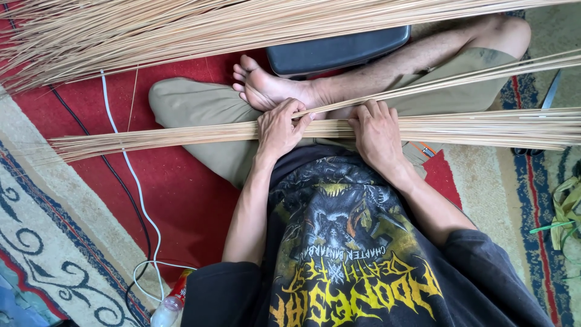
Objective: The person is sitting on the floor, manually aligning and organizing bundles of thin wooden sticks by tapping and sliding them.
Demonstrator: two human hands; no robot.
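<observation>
A long bundle of thin tan sticks (169,136) lies across my crossed legs, running from left to right. My left hand (279,128) is closed around the bundle near its middle. My right hand (376,134) grips the same bundle a little further right, fingers curled over the top. A few loose sticks (484,75) angle up from between my hands toward the right edge. My bare foot (266,88) rests just beyond my hands.
A large pile of the same sticks (181,27) spreads along the top. A dark flat cushion (336,51) lies under it. White and black cables (136,181) run over the red patterned carpet at left. A plastic bottle (169,306) lies at bottom left; green straps (566,212) at right.
</observation>
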